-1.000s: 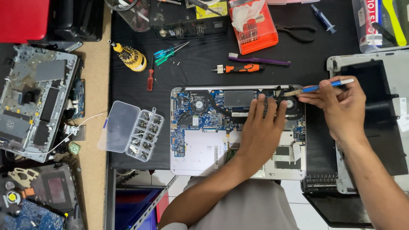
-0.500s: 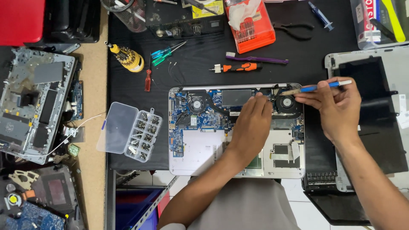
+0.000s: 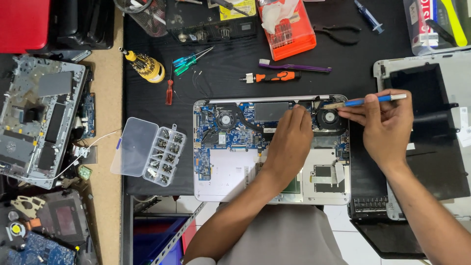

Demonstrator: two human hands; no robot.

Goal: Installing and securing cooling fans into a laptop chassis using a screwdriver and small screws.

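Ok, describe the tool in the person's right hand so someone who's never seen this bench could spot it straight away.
Start at the opened silver laptop base lying on the black mat, circuit board exposed. At its top right corner sits a round black cooling fan; the right hand holds a thin blue-handled brush over it. Unlike the screwdrivers lying above, it is slim, white-ended and bristle-tipped.

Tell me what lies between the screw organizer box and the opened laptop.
Only bare black mat separates the clear screw organizer box from the opened laptop, as the head view shows.
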